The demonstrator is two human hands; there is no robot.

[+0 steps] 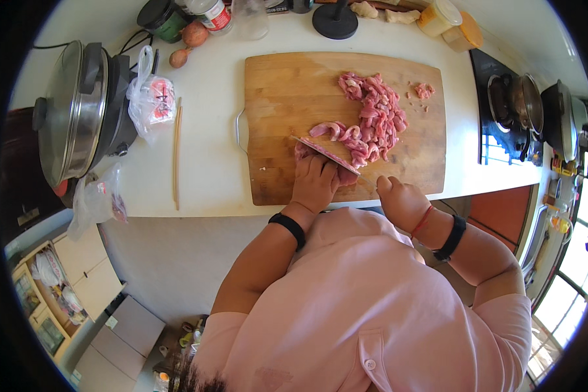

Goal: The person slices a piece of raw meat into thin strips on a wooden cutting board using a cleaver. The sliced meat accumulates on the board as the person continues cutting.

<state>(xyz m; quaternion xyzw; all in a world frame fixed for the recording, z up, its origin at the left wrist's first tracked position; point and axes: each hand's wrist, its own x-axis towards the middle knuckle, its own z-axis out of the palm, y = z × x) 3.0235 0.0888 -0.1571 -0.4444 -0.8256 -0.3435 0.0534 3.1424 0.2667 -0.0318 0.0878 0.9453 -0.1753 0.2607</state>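
A wooden cutting board point(294, 93) lies before me. My left hand point(315, 180) presses with bent fingers on a chunk of raw meat point(348, 176) at the board's near edge. My right hand point(402, 198) is closed around the handle of a kitchen knife point(330, 156), the handle hidden in the fist. The blade runs slantwise across the chunk, just beyond my left fingertips, with bits of meat on it. Past the blade, a curved heap of sliced raw meat point(379, 115) spreads over the board. A little minced meat point(425, 90) sits near the right far corner.
Wooden chopsticks point(177, 154) and a plastic bag with a package point(159, 100) lie left of the board, beside a lidded electric pan point(73, 117). Onions point(194, 34), jars point(213, 17) and ginger point(402, 17) line the back. At right is a black cooktop point(485, 98) with pots.
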